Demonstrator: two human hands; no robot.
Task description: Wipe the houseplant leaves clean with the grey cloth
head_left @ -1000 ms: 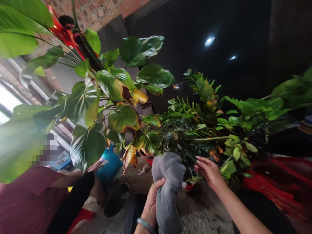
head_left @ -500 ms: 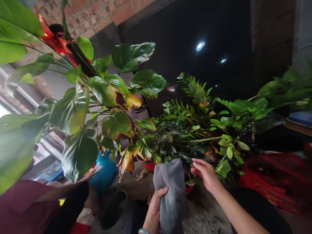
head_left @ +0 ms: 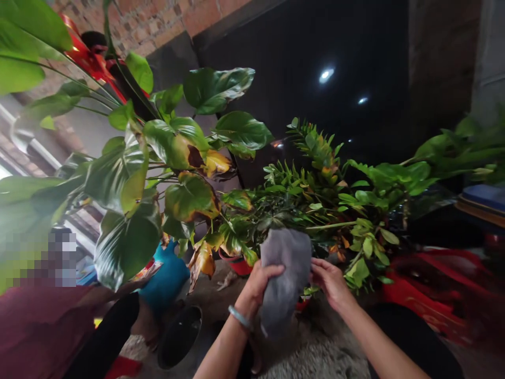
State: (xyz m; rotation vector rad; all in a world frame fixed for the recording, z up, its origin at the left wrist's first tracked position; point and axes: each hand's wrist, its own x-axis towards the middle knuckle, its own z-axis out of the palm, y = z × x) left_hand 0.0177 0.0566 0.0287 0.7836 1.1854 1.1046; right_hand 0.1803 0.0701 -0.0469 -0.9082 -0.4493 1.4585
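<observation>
A grey cloth (head_left: 284,281) hangs in my left hand (head_left: 258,281), with the thumb pressed across its front and the fingers behind it. A pale bracelet circles that wrist. My right hand (head_left: 330,280) is closed in a pinch at the cloth's right edge. Its fingertips are partly behind the cloth, so whether they hold the cloth or a leaf cannot be made out. Just beyond both hands stand leafy green plants (head_left: 278,213), their lower leaves partly covered by the cloth. A large-leaved plant (head_left: 128,239) with some yellow and brown leaves spreads on the left.
A person in a maroon top (head_left: 35,331) sits at left, near a blue item (head_left: 165,276). A black bucket (head_left: 179,337) stands on the floor. Red bags (head_left: 430,284) lie to the right. A glossy dark panel (head_left: 300,58) rises behind the plants.
My left hand has risen and carried the cloth up and slightly right, over the leaves. The cloth now meets my right hand's fingertips, which were apart from it before.
</observation>
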